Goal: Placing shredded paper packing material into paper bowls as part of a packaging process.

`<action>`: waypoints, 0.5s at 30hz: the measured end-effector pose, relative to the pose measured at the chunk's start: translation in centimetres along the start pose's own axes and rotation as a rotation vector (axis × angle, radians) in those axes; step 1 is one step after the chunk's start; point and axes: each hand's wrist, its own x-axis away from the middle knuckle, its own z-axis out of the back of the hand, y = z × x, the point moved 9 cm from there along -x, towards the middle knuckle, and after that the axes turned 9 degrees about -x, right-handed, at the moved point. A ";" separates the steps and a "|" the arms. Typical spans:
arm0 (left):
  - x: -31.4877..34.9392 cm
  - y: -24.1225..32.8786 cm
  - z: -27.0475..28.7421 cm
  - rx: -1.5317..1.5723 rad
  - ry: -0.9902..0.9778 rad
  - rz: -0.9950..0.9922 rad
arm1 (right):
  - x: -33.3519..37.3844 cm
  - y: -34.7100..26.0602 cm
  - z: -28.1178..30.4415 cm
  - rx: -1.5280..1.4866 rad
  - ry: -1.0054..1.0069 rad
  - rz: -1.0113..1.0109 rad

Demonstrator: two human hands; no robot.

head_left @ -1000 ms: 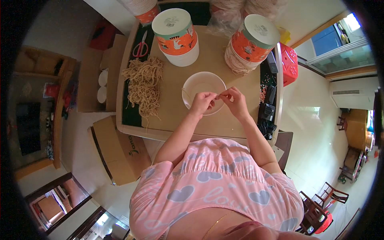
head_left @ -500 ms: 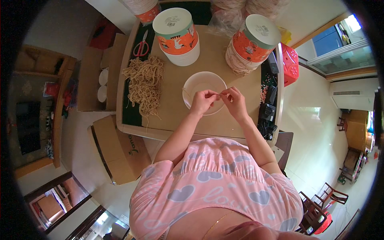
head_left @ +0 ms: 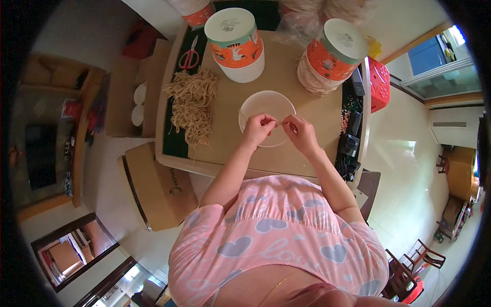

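A white round paper bucket [head_left: 268, 102] stands mouth up at the middle of the table, its inside facing me. Over its near side my left hand [head_left: 259, 130] and my right hand [head_left: 302, 134] meet, thumbs and forefingers pinched. A thin short bit of tan twine [head_left: 279, 123] shows between the fingertips, both hands gripping it. Another bit of twine [head_left: 242, 113] crosses the bucket's left rim. Left of the bucket lies a loose pile of twine strands [head_left: 192, 105].
Behind the bucket stand two upturned stacks of orange-and-white buckets, one left [head_left: 236, 48] and one right [head_left: 333, 53]. Red-handled scissors [head_left: 190, 57] lie above the twine pile. Black adapters [head_left: 350, 145] line the right edge. A cardboard box [head_left: 158, 187] sits on the floor at left.
The view has shifted slightly, so the table things appear farther right. My fingertips are a little farther apart, with the twine between them showing more. Both hands stay over the bucket.
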 end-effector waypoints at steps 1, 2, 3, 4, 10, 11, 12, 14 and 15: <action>0.0 0.0 0.0 0.001 0.002 0.002 | 0.0 -0.1 0.1 0.025 0.009 -0.010; 0.0 0.0 0.0 -0.008 0.003 -0.001 | 0.0 -0.1 -0.1 0.025 0.006 -0.010; 0.0 0.0 0.0 -0.017 0.004 -0.004 | 0.0 0.1 -0.1 0.023 0.015 -0.010; 0.0 0.0 0.0 -0.018 0.003 -0.005 | 0.1 0.2 0.0 0.022 0.028 -0.009; 0.0 -0.2 -0.7 -0.052 -0.029 0.015 | 0.3 0.7 0.1 0.123 0.087 0.056; 0.0 0.0 -0.9 -0.048 -0.048 -0.038 | 0.3 0.8 0.0 0.123 0.087 0.057; 0.0 0.3 -1.1 -0.044 -0.067 -0.090 | 0.3 0.9 0.0 0.118 0.100 0.051; 0.3 0.5 -1.3 -0.046 -0.103 -0.112 | 0.3 1.1 0.2 0.114 0.114 0.043; 0.5 0.7 -1.6 -0.049 -0.139 -0.133 | 0.3 1.1 0.1 0.112 0.115 0.037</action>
